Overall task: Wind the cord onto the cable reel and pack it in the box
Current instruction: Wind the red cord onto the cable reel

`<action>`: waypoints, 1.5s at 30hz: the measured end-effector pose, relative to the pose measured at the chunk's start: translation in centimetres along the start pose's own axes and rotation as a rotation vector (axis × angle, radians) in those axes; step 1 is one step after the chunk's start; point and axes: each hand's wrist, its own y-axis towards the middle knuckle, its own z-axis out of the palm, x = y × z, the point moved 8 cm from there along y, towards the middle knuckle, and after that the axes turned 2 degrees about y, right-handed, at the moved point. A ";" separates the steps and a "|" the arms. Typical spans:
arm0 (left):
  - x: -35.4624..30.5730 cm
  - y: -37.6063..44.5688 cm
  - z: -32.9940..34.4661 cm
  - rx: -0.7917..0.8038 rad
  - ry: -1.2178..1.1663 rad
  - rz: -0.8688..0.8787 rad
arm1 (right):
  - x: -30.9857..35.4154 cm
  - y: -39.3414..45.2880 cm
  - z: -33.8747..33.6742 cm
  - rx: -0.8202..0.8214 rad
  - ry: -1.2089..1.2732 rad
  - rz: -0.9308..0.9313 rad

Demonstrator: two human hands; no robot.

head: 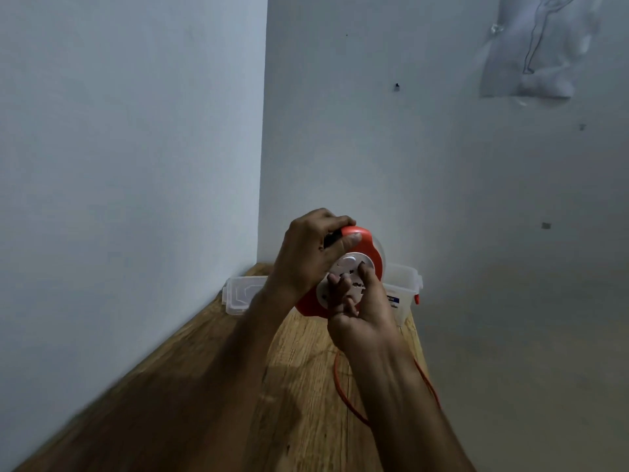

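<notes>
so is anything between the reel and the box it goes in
Nothing visible blocks it. The reel is held up in both hands just in front of the open box; its lid lies off to the left on the table.

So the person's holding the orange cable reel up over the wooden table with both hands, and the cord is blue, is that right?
Not quite: the cord is orange, not blue, as the head view shows. Otherwise yes: the left hand and right hand hold the orange cable reel over the wooden table.

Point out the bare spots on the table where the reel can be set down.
Bare wooden table runs along the left wall, near side of the box lid. Crowded: the far end, with the clear box, and the right edge, where the orange cord loops.
</notes>
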 end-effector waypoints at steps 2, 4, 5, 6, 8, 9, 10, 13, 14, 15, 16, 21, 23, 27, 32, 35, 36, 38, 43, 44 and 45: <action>-0.1 0.1 -0.1 -0.009 -0.017 -0.002 | 0.0 -0.3 0.5 0.036 0.093 0.041; -0.1 0.2 -0.9 -0.047 -0.043 -0.016 | 0.2 -0.7 1.3 0.072 0.104 0.050; 0.1 0.3 -1.4 -0.073 -0.058 -0.031 | 0.3 -0.9 1.6 0.082 0.080 0.040; 0.2 0.3 -1.8 -0.098 -0.069 -0.045 | 0.4 -1.0 1.8 0.086 0.034 0.020; 0.5 0.3 -2.4 -0.140 -0.079 -0.067 | 0.4 -1.2 1.8 0.082 -0.134 -0.054; 0.7 0.4 -2.6 -0.154 -0.080 -0.072 | 0.6 -1.4 1.9 0.080 -0.261 -0.120; 0.9 0.4 -2.8 -0.161 -0.075 -0.077 | 1.2 -1.7 2.2 0.083 -0.425 -0.221; 1.8 0.4 -3.2 -0.147 -0.060 -0.095 | 3.5 -4.1 5.7 0.219 -1.015 -0.723; 2.1 0.4 -3.4 -0.146 -0.063 -0.109 | 3.8 -5.3 7.2 0.286 -1.243 -0.934; 2.4 0.3 -3.6 -0.149 -0.069 -0.126 | 3.7 -6.6 8.5 0.342 -1.489 -1.142; 2.6 0.3 -3.8 -0.151 -0.075 -0.141 | 3.2 -7.5 9.2 0.387 -1.716 -1.306; 2.9 0.3 -4.3 -0.134 -0.109 -0.181 | 1.7 -6.6 8.7 0.378 -2.426 -1.189; 3.0 0.2 -4.5 -0.130 -0.122 -0.191 | 1.3 -6.2 8.3 0.377 -2.523 -1.153; 3.2 0.2 -4.5 -0.124 -0.118 -0.202 | 0.9 -4.9 7.5 0.368 -2.507 -1.209; 3.4 0.2 -4.6 -0.126 -0.113 -0.212 | 0.6 -3.3 6.6 0.355 -2.288 -1.492; 3.1 0.2 -4.3 -0.110 -0.090 -0.199 | 0.7 -3.2 6.3 0.313 -2.230 -1.614; 3.0 0.3 -4.2 -0.106 -0.084 -0.191 | 0.9 -3.4 6.3 0.293 -2.200 -1.668; 2.7 0.3 -4.0 -0.103 -0.080 -0.170 | 1.5 -3.7 6.3 0.268 -2.118 -1.740; 1.6 0.4 -3.4 -0.095 -0.073 -0.123 | 2.9 -4.0 6.3 0.261 -1.813 -1.690; 1.4 0.4 -3.3 -0.097 -0.074 -0.116 | 3.2 -4.1 6.2 0.240 -1.744 -1.665; 1.2 0.4 -3.2 -0.100 -0.073 -0.109 | 3.4 -4.1 6.0 0.217 -1.671 -1.623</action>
